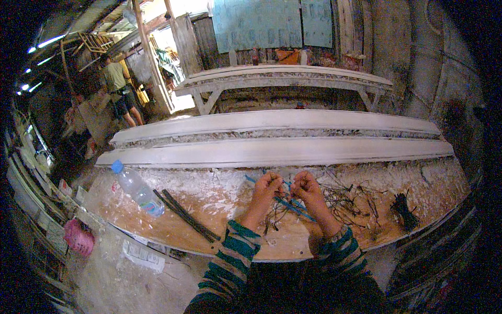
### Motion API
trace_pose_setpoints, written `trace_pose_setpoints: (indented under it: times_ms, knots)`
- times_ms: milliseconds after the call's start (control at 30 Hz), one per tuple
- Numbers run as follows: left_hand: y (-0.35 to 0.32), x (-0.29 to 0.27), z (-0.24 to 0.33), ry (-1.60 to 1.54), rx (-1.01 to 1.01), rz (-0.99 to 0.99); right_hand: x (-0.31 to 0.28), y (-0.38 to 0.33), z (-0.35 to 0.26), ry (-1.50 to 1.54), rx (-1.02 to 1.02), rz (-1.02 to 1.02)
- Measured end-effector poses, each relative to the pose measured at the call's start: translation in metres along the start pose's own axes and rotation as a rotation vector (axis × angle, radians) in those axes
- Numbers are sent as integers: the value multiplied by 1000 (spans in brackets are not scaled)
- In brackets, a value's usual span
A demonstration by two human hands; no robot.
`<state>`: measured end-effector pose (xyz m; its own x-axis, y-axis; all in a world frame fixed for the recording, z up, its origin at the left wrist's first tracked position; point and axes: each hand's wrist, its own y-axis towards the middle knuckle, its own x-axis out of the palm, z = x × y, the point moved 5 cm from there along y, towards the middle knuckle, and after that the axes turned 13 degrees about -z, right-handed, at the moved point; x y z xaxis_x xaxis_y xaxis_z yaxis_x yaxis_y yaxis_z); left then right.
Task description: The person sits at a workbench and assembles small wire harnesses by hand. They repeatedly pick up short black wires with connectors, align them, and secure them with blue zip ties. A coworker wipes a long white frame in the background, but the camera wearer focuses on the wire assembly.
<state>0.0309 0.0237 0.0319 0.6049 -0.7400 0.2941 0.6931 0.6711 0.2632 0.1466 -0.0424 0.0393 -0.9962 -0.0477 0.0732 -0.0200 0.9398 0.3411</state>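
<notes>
Both hands are closed tight, and each grip holds a bit of thin blue strip. The left hand (267,184) is curled into a fist just above the bench. The right hand (307,189) is curled too, close beside the left one but not touching it. The blue strips (294,205) run between the two hands and stick out below them, slanting down to the right. One blue end also pokes out to the left of the left hand.

Under and around the hands lies a messy pile of thin dark wires (342,201). It spreads out to the right of the right hand. Farther right sits a small tied bundle of dark wires (403,208), well apart from the hands.

All of this rests on a wooden bench (172,196) that is smeared with white plaster. To the left of the hands lie two long dark rods (185,214), side by side and slanting. Just past them lies a clear plastic bottle (137,188) with a blue cap, on its side.

Behind the hands, long white moulded pieces (272,152) stretch across the bench. The sleeves (230,261) have green and dark stripes.

Far off on the left, a person (119,89) stands near a doorway. A pink basket (78,238) sits low on the left.
</notes>
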Motion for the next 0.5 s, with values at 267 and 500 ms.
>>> trace_pose_setpoints:
  times_ms: [267, 500]
  knots:
    - [2, 7, -12, -51, -98, -167, 2, 1, -8, 22, -37, 7]
    - [2, -2, -18, 61, -103, -119, 14, 1, -12, 20, -60, -46]
